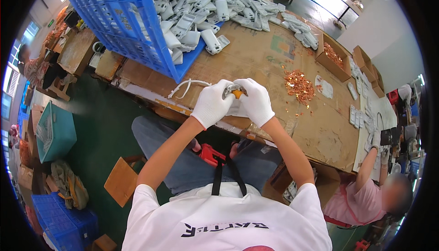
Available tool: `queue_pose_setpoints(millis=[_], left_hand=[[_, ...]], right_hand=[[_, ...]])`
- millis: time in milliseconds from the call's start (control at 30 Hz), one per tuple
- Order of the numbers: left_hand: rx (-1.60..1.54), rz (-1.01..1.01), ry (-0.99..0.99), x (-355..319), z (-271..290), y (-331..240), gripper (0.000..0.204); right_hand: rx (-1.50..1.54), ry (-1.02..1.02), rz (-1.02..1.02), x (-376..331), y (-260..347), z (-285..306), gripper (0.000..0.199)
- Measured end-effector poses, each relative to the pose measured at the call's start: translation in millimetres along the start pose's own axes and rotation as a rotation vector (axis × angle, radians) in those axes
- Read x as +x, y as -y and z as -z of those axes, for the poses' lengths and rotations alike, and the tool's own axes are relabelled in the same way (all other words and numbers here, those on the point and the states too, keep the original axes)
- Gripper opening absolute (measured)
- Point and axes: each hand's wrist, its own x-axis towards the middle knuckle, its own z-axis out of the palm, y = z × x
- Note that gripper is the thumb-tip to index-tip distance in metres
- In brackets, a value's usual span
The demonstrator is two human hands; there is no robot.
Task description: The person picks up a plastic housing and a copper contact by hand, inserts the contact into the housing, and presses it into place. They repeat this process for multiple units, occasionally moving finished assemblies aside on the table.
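Brown tabletop (256, 52) in front, with a tall blue crate (114, 22) up to the left. At the near edge, white-gloved left grip (211, 104) and right grip (257, 102), both curled close around one small silvery part (232, 88). Held right in between, touching both, no nearer to either. Can't tell which way is long. Tucked there too, an orange bit (237, 94).

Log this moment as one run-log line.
Left hand: gloved, holding small grey item | right hand: gloved, same item, orange piece showing | on table: blue crate, white casings, copper-coloured pile
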Motion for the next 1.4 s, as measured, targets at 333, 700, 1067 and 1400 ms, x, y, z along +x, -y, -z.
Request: queue_pose_setpoints(millis=[333, 700, 1067, 1400], left_hand=[[-0.062, -0.089, -0.107, 33, -24, -2, 0.012], [-0.113, -0.037, -0.082, 28, -51, -1, 0.012], [0.168, -0.258, -0.029, -42, 70, 22, 0.029], [1.072, 1.183, 0.451, -227, 202, 213, 0.032]], right_hand=[[-0.065, -0.183, 0.000, -4, -9, 10, 0.039], [-0.161, -0.227, -0.056, -16, -21, 8, 0.023], [-0.655, -0.610, -0.193, -61, -183, 184, 0.035], [-1.324, -0.499, -0.717, -172, -366, 397, 0.014]])
